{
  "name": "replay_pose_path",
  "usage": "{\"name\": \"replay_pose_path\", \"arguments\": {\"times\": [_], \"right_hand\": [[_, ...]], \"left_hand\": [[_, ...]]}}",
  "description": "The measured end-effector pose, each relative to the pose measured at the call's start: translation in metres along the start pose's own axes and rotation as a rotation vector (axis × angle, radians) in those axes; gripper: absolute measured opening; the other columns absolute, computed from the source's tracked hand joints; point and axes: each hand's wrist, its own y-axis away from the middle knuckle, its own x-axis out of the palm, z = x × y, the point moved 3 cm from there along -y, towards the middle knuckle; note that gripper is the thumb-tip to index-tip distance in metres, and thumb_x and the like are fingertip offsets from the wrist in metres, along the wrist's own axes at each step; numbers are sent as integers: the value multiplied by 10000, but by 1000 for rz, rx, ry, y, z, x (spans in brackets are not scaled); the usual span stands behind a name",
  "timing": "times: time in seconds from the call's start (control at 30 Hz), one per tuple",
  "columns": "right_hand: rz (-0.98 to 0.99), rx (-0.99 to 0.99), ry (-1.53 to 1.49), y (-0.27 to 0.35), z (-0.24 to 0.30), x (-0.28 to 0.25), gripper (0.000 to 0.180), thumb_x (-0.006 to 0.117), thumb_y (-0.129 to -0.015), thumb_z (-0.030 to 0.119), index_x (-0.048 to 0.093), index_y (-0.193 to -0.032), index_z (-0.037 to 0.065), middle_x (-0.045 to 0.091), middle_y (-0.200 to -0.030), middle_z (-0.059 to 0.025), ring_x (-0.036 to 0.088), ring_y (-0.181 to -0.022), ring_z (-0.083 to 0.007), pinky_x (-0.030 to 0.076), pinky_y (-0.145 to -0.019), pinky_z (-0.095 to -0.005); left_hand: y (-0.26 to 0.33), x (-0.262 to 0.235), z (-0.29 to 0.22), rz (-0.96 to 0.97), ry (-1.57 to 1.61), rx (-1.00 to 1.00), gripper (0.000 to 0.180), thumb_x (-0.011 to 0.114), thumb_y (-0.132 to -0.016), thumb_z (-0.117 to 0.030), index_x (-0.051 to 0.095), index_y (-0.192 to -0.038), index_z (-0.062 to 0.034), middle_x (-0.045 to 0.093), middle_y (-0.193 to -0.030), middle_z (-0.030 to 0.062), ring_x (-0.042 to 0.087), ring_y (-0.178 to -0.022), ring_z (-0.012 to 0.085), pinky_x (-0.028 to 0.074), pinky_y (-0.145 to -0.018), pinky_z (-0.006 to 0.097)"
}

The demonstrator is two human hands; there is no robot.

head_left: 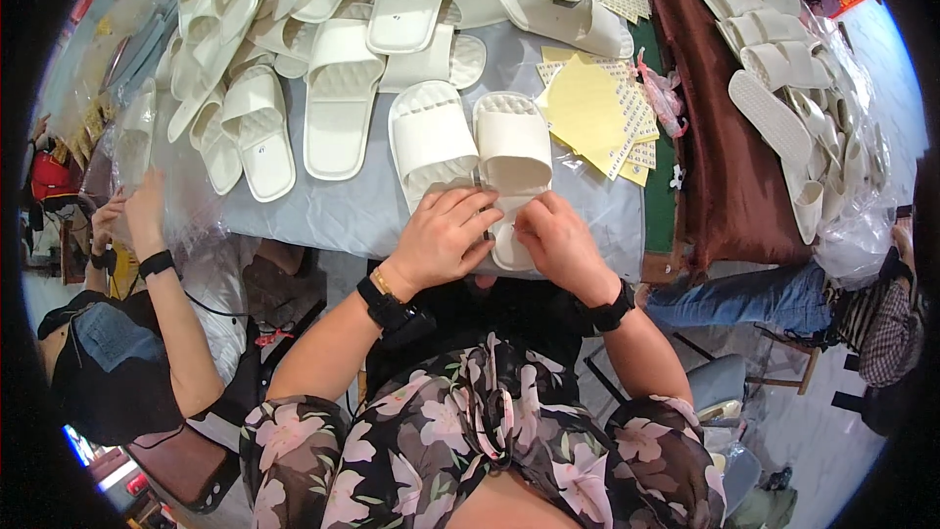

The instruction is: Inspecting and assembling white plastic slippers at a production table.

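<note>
Crowding the hands [494,235]: loose slippers [338,98], sticker sheets [587,113].

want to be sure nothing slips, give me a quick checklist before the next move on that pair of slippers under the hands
1. Left hand resting on the left slipper: ok.
2. Right hand on the heel of the right slipper: ok.
3. Pair side by side, touching: ok.
4. Heels fully on the table, not over its edge: cannot tell, hands hide them.
5. Yellow sticker sheets close by on the right: ok.
6. Anything pinched between the fingertips: cannot tell.
</note>
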Motion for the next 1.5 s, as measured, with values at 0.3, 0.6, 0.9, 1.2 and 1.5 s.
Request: {"name": "replay_pose_path", "arguments": {"times": [0.3, 0.6, 0.9, 1.2, 1.5], "right_hand": [[3, 7, -4, 1, 1, 2, 133, 652, -801, 49, 602, -923, 36, 571, -956, -163, 570, -938, -382, 482, -805, -445], [-165, 83, 141, 1, 4, 8, 76, 642, -803, 84, 592, -827, 30, 575, -839, -149, 596, -779, -366, 507, -708, -451], [-95, -79, 302, 2, 12, 11, 116, 593, -745, 42, 540, -846, 20, 564, -899, -150, 580, -869, -335, 479, -723, -429], [-337, 504, -412, 49, -64, -50, 86, 540, -957, 118, 549, -933, 35, 568, -711, -71, 542, -633, -186, 453, -600, -318], [-495, 822, -839, 148, -99, -98, 110, 564, -950, 130, 505, -865, 94, 454, -659, 44, 359, -459, -35, 247, -402, -207]], "left_hand": [[1, -1, -1, -12, -13, -14, 401, 722, -749, -187, 627, -1132, -115, 596, -1246, 55, 548, -1137, 261, 400, -938, 399], [-6, 3, -2, 12, 2, -13, 404, 725, -743, -180, 627, -1129, -105, 604, -1233, 63, 544, -1152, 271, 405, -939, 416], [-4, 2, -4, 35, -36, -24, 394, 729, -737, -174, 631, -1110, -98, 608, -1221, 70, 537, -1168, 286, 390, -958, 428], [-3, 3, -5, 31, -32, -26, 393, 719, -745, -184, 624, -1118, -101, 607, -1219, 69, 535, -1166, 281, 389, -958, 429], [-5, 3, -3, 40, -11, -21, 401, 717, -740, -179, 622, -1121, -99, 596, -1249, 80, 530, -1169, 296, 382, -961, 435]]}}
